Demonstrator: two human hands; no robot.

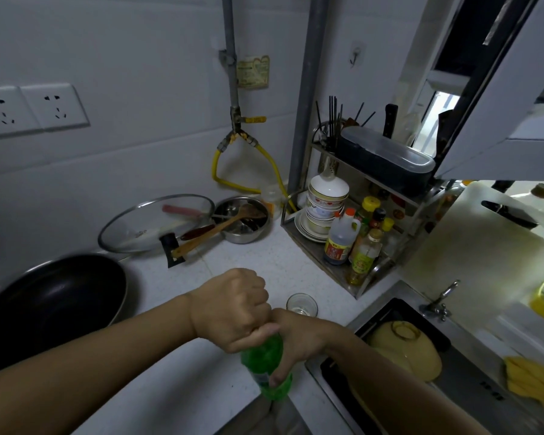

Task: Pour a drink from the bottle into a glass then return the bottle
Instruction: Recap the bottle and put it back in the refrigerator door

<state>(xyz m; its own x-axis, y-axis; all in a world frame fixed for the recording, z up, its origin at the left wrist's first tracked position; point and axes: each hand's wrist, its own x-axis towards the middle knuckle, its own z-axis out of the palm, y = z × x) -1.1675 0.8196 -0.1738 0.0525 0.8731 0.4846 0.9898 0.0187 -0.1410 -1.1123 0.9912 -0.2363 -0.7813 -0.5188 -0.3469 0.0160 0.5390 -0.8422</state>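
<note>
A green plastic bottle [266, 362] stands upright near the front edge of the white counter [258, 255]. My left hand [236, 309] is closed over its top, where the cap is hidden under my fingers. My right hand [296, 343] wraps round the bottle's body from the right, thumb on the label. A small clear glass [301, 304] stands upright on the counter just behind my right hand, and what it holds cannot be made out.
A black pan [51, 306] sits at the left. Behind are a glass lid [154, 222] and a steel bowl [242, 219] with wooden utensils. A metal rack [352, 246] with bowls and sauce bottles stands at the right. The sink [421, 365] holds a yellow bowl.
</note>
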